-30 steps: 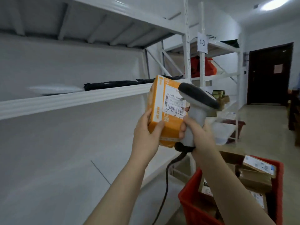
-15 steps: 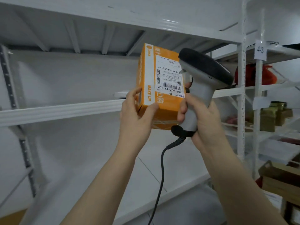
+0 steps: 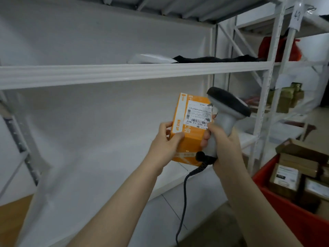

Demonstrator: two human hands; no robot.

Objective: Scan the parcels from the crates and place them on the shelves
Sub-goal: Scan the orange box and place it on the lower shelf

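Parcel (image 3: 190, 139), glossy orange carton with white barcode label, unshelved, held before white steel shelves (image 3: 124, 72) in left hand (image 3: 162, 148), fingers curled round its lower half; right hand (image 3: 226, 145) wraps grey pistol-grip scanner (image 3: 229, 107) just beside label; brown cardboard parcels (image 3: 299, 164) lie unscanned, seemingly, in red plastic crate (image 3: 288, 211).

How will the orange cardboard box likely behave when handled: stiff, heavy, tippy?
Probably stiff: the orange cardboard box shows sharp edges gripped by the left hand. Likely light: one hand holds it up. Flat faces shouldn't roll.
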